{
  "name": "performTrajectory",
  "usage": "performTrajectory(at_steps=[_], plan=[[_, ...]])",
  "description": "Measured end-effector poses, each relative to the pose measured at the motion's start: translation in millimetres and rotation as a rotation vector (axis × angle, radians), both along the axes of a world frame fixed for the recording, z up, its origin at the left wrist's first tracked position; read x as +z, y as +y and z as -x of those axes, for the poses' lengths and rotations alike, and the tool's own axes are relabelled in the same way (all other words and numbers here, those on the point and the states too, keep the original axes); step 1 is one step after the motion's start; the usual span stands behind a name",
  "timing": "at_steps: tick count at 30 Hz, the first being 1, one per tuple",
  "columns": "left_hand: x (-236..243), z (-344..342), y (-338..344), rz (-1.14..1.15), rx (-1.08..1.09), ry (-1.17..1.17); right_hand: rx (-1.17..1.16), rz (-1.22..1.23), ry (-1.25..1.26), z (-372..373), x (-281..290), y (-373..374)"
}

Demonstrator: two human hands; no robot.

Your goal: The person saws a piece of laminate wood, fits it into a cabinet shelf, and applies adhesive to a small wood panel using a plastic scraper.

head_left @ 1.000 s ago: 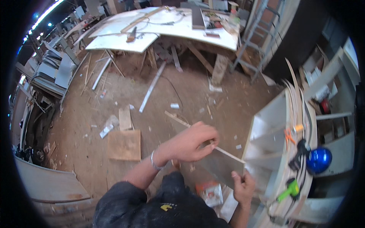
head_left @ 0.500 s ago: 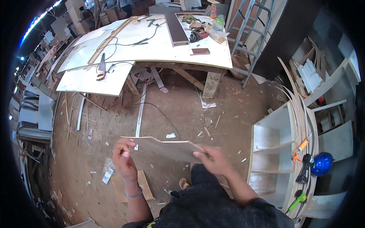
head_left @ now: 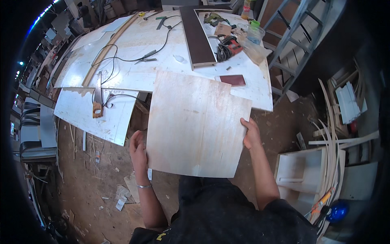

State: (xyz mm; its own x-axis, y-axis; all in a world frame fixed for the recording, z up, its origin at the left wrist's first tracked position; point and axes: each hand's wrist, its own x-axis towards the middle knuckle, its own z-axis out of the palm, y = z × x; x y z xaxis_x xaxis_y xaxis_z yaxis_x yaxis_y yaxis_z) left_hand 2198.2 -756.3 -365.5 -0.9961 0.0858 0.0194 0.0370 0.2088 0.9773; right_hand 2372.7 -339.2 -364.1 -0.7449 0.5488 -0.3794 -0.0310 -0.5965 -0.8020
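Hands, two: right hand (head_left: 252, 136) grasping, thumb uppermost; left hand (head_left: 138, 152) loosely curled, grip undeterminable. White-topped table (head_left: 140, 73), twelve o'clock; pale notched panel (head_left: 199, 126), central, held in the right at its three o'clock edge, left beside eight-to-nine; handsaw (head_left: 97, 109), between nine and ten; maroon block (head_left: 232, 80), one o'clock.

- Board (head_left: 199, 126): turned from edge-on to broad face showing.
- Left hand (head_left: 139, 153), right hand (head_left: 252, 135): now wider apart, at opposite sides.
- Bench (head_left: 134, 75): now nearer.
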Motion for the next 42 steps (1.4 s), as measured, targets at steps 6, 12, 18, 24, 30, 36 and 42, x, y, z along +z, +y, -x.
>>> performTrajectory(at_steps=[6,12,18,24,30,36,42], plan=[[16,121,87,-0.058,-0.250,-0.419,0.037,-0.283,-0.073,141,34,61],[-69,282,160,-0.506,-0.027,-0.410,-0.156,-0.552,-0.069,204,63,135],[-151,449,154,-0.547,0.135,-0.579,-0.084,-0.535,-0.261,218,93,205],[-154,503,228,-0.437,0.222,-0.730,-0.079,-0.718,-0.202,328,119,357],[-104,516,333,-0.647,0.276,-0.739,-0.218,-1.115,-0.263,561,112,631],[-130,547,349,-0.695,0.243,-0.843,-0.471,-1.721,-0.558,742,38,835],[-173,521,341,-0.637,0.491,-0.669,-0.517,-1.335,-0.544,826,17,929]])
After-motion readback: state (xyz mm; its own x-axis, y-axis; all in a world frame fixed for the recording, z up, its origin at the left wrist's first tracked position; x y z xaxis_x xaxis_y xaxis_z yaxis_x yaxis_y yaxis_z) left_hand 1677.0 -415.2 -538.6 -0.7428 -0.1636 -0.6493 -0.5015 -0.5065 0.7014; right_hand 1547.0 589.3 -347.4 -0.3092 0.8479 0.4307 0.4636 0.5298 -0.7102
